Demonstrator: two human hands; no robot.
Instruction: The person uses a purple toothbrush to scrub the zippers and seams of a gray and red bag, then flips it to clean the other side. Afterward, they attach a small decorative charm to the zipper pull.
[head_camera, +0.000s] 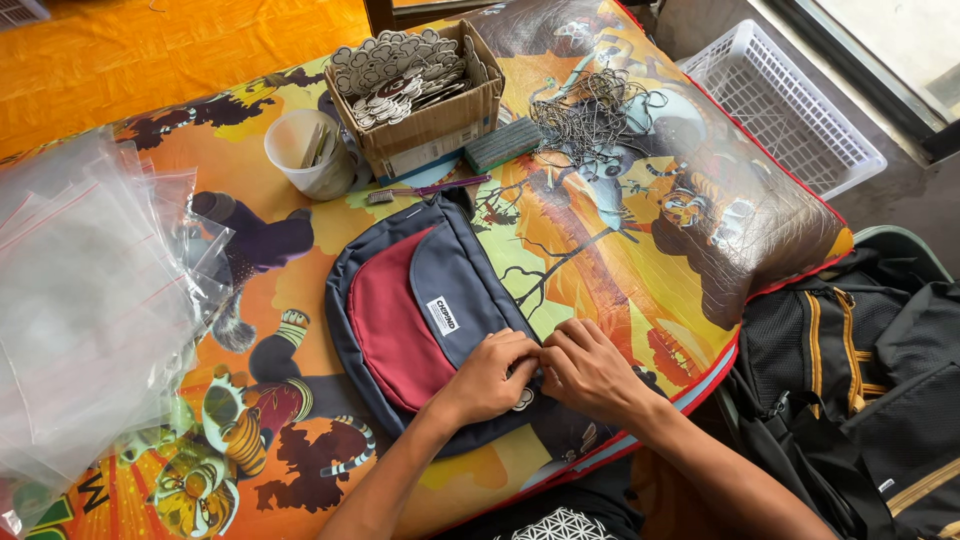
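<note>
Resting under both hands (545, 370): backpack (420, 310)

Bright daylight from the upper right, soft shadows, sharp focus, slight wide-angle bending at edges.

The pouch (420, 310) lies on the worktop (600, 250) with both hands at its near right corner. Behind the pouch stands the cardboard box (420, 95), a cup (305, 150) at its left, a tangle of chains (590, 115) to its right. Plastic bags (85, 300) lie left of the pouch; a basket (780, 105) sits far right.
</note>
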